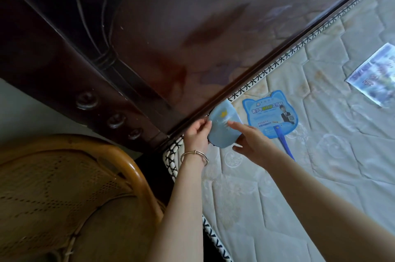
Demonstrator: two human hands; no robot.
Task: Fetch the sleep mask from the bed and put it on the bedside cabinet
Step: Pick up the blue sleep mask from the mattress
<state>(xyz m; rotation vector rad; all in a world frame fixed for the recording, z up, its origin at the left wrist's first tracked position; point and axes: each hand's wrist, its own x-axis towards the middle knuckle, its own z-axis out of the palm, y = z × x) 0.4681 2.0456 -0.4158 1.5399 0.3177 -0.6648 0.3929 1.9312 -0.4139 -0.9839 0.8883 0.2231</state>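
You've got open mattress [320, 187] across the lower right of the frame, so approach from there is free. Upper left is blocked by the dark headboard [149, 37], tight vs the mattress edge, and the wicker chair [64, 187] fills the lower left, leaving only a narrow dark gap btwn it and the bed. Right of centre, a blue fan [270, 112] lies flat; farther upper right, a booklet [372, 73].
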